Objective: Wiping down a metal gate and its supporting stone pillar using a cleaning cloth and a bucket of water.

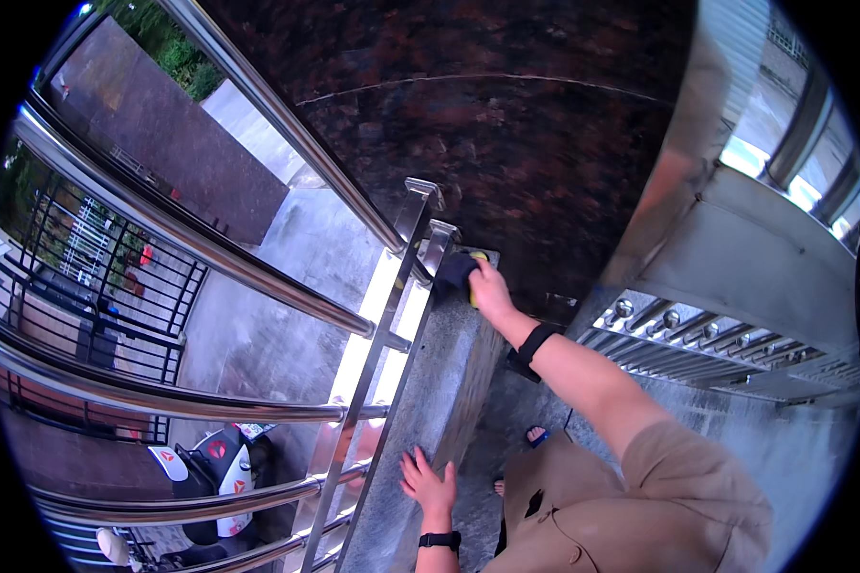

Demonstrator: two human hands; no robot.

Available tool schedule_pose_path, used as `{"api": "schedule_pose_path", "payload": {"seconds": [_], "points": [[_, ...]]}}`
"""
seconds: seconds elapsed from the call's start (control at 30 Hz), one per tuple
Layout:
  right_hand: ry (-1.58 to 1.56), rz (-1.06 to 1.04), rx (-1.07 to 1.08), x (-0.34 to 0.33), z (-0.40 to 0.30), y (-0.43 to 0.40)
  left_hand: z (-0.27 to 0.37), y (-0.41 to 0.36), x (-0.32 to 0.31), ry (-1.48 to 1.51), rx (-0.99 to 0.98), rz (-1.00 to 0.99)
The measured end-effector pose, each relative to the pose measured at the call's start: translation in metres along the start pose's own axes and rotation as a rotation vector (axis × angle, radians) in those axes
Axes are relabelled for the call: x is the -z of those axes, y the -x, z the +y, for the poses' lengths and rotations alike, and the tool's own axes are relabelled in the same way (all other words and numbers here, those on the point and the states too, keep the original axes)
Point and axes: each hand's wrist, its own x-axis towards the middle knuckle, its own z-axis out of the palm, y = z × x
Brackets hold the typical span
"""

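My right hand [490, 288] grips a dark cloth [453, 276] together with something yellow-green that shows at the cloth's edge. It presses them on the far end of a grey stone ledge [453, 344], beside the foot of the metal railing. Lower down, my left hand [430, 481] lies over the same ledge with its fingers spread and holds nothing. Polished metal tubes [258, 276] run from the left into flat metal bars [373, 344] along the ledge's left side. What lies beneath the cloth is hidden.
A dark reddish stone wall [473, 143] rises beyond the ledge. At the right stands a metal structure [760, 251] with a row of round knobs. Past the railing are a parked scooter [222, 473] and a black metal fence [100, 308]. My feet in sandals [537, 435] are on the grey floor.
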Motion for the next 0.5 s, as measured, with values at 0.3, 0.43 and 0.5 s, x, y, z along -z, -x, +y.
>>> {"api": "schedule_pose_path", "payload": {"seconds": [0.3, 0.43, 0.5], "points": [[0.929, 0.053, 0.888, -0.030, -0.039, -0.040, 0.003, 0.000, -0.013, -0.157, 0.059, -0.116], [1.393, -0.201, 0.794, -0.049, -0.076, -0.051, 0.002, 0.000, -0.008, -0.169, 0.078, -0.150], [1.288, -0.117, 0.766, -0.046, -0.068, -0.060, 0.007, 0.000, -0.008, -0.149, 0.073, -0.171]]}}
